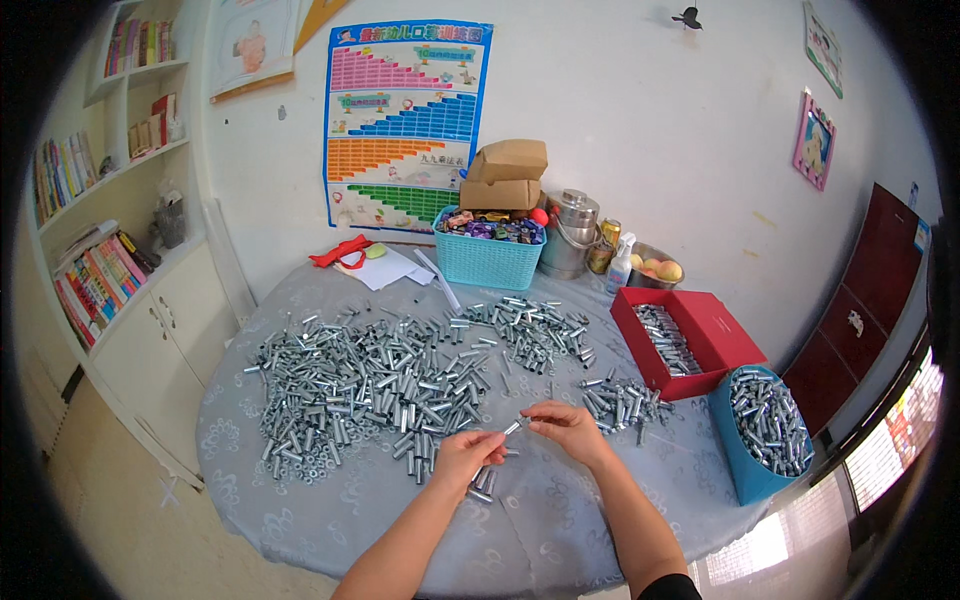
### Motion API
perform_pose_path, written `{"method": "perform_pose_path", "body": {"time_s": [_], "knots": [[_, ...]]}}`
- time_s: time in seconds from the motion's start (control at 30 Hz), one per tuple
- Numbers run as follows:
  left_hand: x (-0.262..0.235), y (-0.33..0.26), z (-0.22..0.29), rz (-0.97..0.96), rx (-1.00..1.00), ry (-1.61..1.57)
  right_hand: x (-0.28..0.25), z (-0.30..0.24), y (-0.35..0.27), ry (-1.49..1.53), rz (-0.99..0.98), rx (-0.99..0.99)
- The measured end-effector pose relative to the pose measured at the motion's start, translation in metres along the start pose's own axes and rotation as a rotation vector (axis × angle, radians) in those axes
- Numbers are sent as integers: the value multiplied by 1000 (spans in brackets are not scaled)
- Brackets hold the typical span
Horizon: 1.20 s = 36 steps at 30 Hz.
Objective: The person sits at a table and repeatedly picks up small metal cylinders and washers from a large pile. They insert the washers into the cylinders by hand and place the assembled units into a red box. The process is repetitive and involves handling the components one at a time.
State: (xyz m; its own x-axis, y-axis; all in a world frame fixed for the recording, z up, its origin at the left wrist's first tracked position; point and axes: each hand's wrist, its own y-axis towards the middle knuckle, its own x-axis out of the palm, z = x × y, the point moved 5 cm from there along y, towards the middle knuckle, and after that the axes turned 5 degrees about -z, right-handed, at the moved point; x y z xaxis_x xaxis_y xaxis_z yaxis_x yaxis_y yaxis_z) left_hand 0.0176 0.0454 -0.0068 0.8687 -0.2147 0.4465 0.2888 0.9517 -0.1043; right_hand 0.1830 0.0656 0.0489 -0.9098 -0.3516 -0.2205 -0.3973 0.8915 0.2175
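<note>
Bare forearms (405,540) reach up from the lower edge over a grey-blue tablecloth (555,535), and both hands come close together above it. The left hand (468,460) pinches a shiny metal tube (513,428) between thumb and fingers; the right hand (568,430) has its fingertips at the tube's upper end (whether they grip it or some smaller piece, I cannot tell). A broad heap of similar tubes (365,385) spreads to the left. On the right, a red box (718,328) and a blue bin (760,484) contain more metal pieces.
</note>
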Motion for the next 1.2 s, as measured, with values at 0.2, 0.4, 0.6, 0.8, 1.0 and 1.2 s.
{"method": "perform_pose_path", "body": {"time_s": [0.2,0.4,0.6,0.8,1.0,1.2], "knots": [[3,-3,5,-42,18,85,-2,-10,-4,-168,16,-52],[7,-4,9,-48,49,177,-3,-9,-7,-257,0,6],[17,-10,18,-38,214,390,-7,18,-8,-201,23,175],[10,-6,16,11,212,317,2,10,-6,51,47,108],[10,-5,14,8,221,334,0,9,-7,136,-28,55],[10,-5,13,-14,186,327,1,3,-7,-179,-41,56]]}}
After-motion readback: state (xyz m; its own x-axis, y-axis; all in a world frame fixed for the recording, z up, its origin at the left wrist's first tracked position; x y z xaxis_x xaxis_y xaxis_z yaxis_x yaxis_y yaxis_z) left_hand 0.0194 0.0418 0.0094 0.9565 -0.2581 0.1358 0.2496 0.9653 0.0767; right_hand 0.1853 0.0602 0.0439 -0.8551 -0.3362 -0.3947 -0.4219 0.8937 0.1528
